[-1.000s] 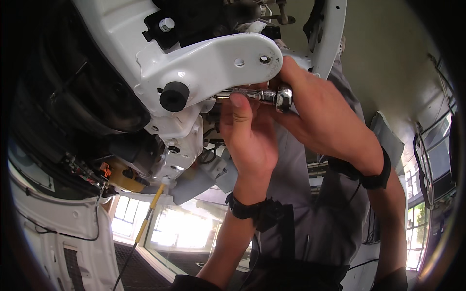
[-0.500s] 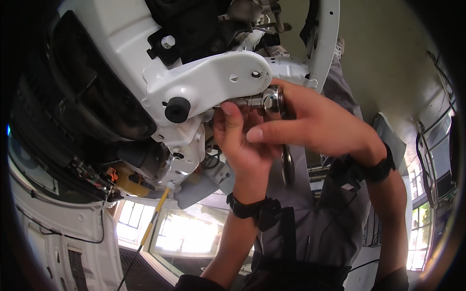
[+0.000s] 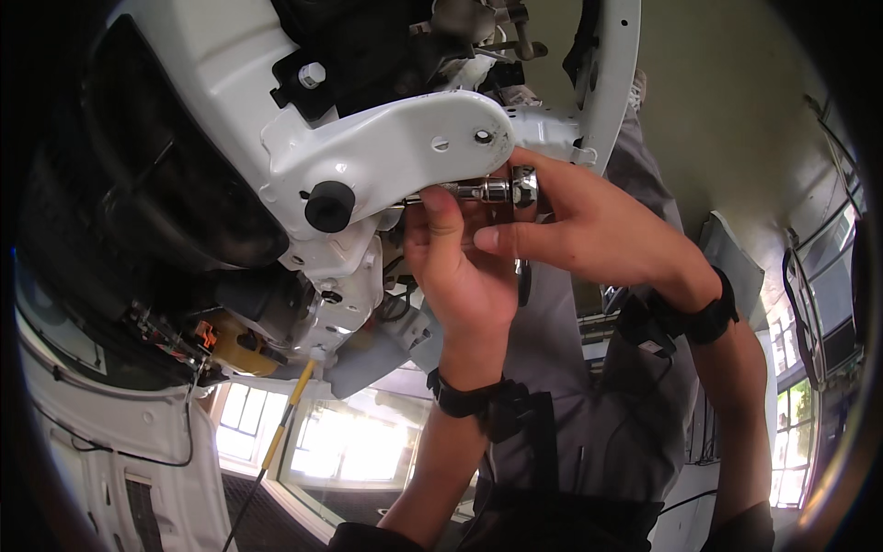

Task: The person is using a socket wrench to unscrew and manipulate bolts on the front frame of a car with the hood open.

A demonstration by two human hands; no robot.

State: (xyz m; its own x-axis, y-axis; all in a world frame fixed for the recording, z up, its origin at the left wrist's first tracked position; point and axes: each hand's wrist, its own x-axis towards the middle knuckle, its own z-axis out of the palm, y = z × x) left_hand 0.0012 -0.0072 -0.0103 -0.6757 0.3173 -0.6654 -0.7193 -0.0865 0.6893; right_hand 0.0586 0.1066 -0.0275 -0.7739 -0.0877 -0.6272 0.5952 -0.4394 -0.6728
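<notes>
A shiny chrome ratchet wrench [image 3: 524,187] with a socket or extension lies crosswise just under a white painted metal bracket [image 3: 391,152]. My left hand [image 3: 464,271] is closed around the extension, its thumb pressed along the near side and its fingers mostly hidden behind. My right hand [image 3: 602,225] curls around the ratchet head and upper handle, with the thumb pointing left towards my left palm. Part of the handle shows below the right thumb. Whatever the extension's left tip meets is hidden behind the bracket and my left thumb.
On the bracket's left end sits a round black rubber stop [image 3: 329,207]. A hex bolt [image 3: 312,75] shows on the black part above. A yellow-and-black rod [image 3: 292,400] slants down at lower left. A white upright frame [image 3: 614,83] stands beyond my right hand.
The ratchet has turned in my right hand: its head faces differently and less of the handle shows below. My left hand stays nearly in place. The whole view has shifted slightly.
</notes>
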